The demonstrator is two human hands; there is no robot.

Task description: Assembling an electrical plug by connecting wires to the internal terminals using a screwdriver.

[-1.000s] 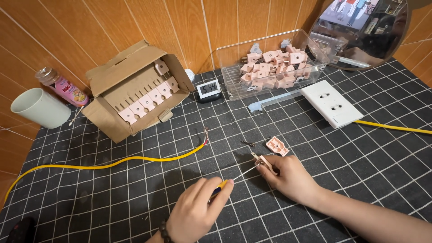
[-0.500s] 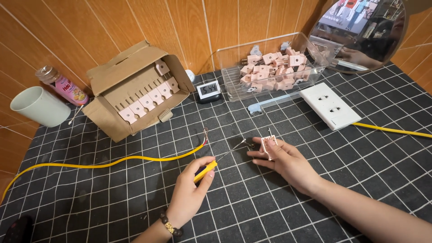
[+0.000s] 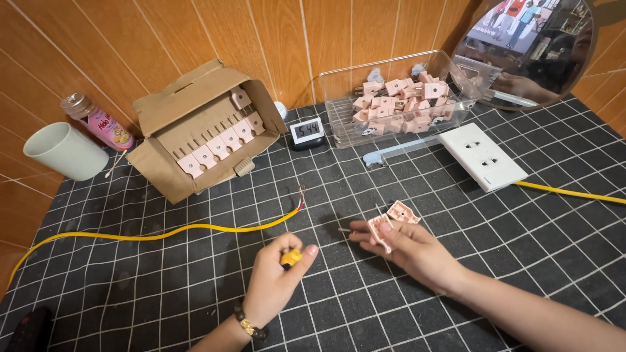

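- Gripping a small yellow-handled screwdriver (image 3: 291, 257), the left hand (image 3: 277, 280) is curled shut around it, low on the black grid-patterned mat (image 3: 195, 300); only the yellow handle shows between the fingers.
- Just to its right, the right hand (image 3: 411, 251) pinches a pink plastic plug half (image 3: 380, 231) between thumb and fingers; a second pink plug half (image 3: 403, 212) lies at the fingertips, touching or nearly so.
- The two hands are near each other but apart, with a small dark screw-like piece (image 3: 343, 229) on the mat between them.
- A long yellow cable (image 3: 163, 233) runs across the mat from the left, its stripped end (image 3: 300, 195) lying above the left hand, clear of both hands.
- Farther back stand an open brown cardboard box (image 3: 195, 124) with rows of pink plugs, a small digital clock (image 3: 306, 130), and a clear plastic tray (image 3: 398, 98) heaped with pink plugs.
- A white double wall socket (image 3: 482, 156) with its own yellow lead lies to the right, well apart from the hands.
- At the far left are a pale green cup (image 3: 62, 150) and a small pink bottle (image 3: 98, 120).
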